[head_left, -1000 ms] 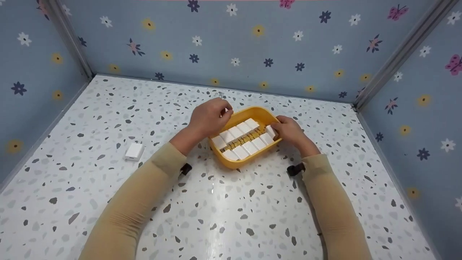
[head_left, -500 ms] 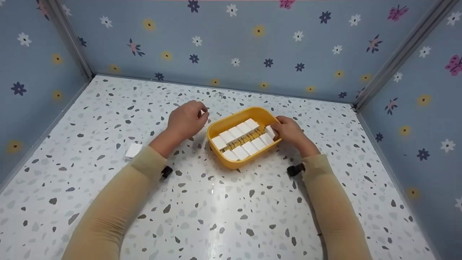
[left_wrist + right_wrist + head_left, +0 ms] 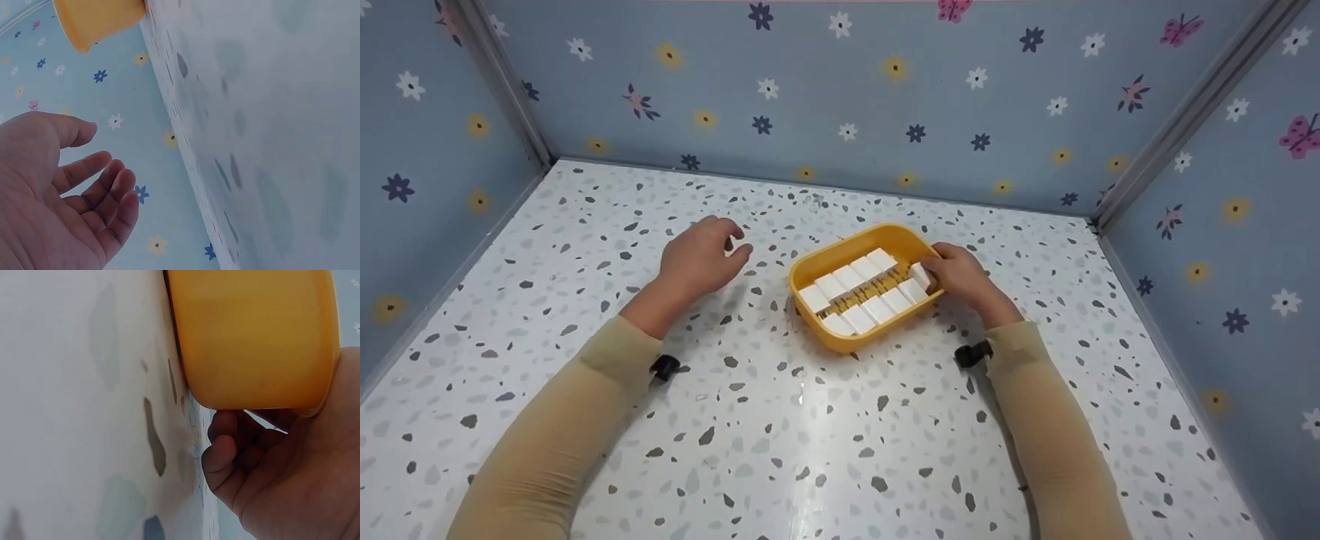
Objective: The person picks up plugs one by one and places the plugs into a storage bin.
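A yellow plastic bin [image 3: 844, 343] stands on the table with two rows of white power adapters [image 3: 847, 279] in it, their metal prongs facing the middle. At its right end my right hand [image 3: 966, 279] grips the rim, the thumb inside beside a tilted adapter [image 3: 920, 276]. The right wrist view shows fingers curled under the rim outside the bin wall [image 3: 253, 337]. My left hand [image 3: 699, 256] hovers left of the bin, holding nothing. Its thumb and loosely bent fingers are parted in the left wrist view. The lone adapter on the table is hidden behind my left forearm.
The white speckled table [image 3: 780, 450] is bounded at the back and both sides by blue flowered panels [image 3: 840, 90]. Grey metal posts [image 3: 1185, 120] stand at the back corners. Each wrist wears a black device [image 3: 664, 367].
My left hand has moved left, away from the bin's rim, and its fingers have spread. The forearm now covers the lone adapter. My right hand and the bin stay put.
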`<state>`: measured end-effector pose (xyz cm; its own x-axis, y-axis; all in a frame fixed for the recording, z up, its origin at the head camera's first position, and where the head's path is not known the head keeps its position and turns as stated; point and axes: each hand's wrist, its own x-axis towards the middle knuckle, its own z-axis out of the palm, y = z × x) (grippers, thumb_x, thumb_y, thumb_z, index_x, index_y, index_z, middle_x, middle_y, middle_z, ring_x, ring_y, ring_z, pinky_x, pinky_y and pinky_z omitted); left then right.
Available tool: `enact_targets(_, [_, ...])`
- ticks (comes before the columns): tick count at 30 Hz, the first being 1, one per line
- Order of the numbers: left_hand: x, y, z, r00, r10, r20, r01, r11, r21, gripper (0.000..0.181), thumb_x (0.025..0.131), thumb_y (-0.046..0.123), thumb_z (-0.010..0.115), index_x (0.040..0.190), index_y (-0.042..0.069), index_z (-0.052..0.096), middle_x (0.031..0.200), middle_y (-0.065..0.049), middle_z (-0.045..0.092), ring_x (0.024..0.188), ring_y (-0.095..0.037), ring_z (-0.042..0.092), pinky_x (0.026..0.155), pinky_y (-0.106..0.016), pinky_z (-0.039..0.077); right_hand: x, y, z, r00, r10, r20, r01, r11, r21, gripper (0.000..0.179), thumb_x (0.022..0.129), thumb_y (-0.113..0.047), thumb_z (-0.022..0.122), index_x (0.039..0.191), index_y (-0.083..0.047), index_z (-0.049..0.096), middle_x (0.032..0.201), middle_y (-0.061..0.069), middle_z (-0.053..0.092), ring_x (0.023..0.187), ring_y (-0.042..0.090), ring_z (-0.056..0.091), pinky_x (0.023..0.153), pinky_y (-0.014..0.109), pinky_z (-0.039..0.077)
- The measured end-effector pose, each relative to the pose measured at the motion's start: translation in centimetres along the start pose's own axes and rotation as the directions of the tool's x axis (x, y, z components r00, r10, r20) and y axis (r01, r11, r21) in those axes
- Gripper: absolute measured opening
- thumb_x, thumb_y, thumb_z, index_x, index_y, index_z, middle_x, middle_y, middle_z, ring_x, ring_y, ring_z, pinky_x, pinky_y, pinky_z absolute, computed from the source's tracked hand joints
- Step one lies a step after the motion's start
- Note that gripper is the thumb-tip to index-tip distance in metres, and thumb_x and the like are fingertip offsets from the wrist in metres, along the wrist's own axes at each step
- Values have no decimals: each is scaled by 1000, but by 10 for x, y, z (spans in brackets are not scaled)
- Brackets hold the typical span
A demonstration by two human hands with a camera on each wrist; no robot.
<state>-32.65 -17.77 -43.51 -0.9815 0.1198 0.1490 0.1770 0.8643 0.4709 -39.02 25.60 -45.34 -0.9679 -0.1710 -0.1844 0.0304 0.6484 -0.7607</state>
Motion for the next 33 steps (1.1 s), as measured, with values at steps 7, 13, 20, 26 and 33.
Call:
enact_targets(7, [-11,-17,-11,999,-23,25,24,1000,-7,45,111,35,62,141,1,68,124,-22,67,103,-39,67,81,-60,54,-1,0,0,1000,5,-6,-5,1000,17,33,117,-30,52,133,-6,65,96,12,62,90,29,67,81,40,57])
enact_targets(13, [-17,-30,-20,995,-74,68,74,997,4,51,112,39,61,145,0,64,129,-24,64,109,-41,66,84,-62,54,0,-1,0,1000,-18,-20,17,999,-29,32,116,-30,53,129,-4,67,95,12,60,88,28,62,80,40,52])
enact_targets(20, [-23,-51,-26,981,-129,147,120,990,68,58,110,43,62,148,-1,62,139,-28,57,123,-47,59,92,-66,52,2,-1,1,1000,19,-18,-20,999,-33,34,116,-31,52,132,-6,67,105,12,65,94,28,63,84,39,53])
enact_targets(26, [-30,-62,-31,957,-169,234,146,983,114,63,106,46,66,142,-6,62,144,-36,52,132,-56,49,96,-73,47,1,0,1,1000,27,-11,-27,999,-32,35,116,-32,51,134,-6,67,108,14,66,96,28,64,85,38,55])
enact_targets(33, [-38,-64,-36,942,-150,299,111,983,143,51,103,46,69,114,-3,65,120,-28,59,108,-45,54,85,-63,47,1,0,0,999,42,-13,-42,999,-28,39,117,-33,51,141,-7,66,117,14,68,99,28,65,87,37,56])
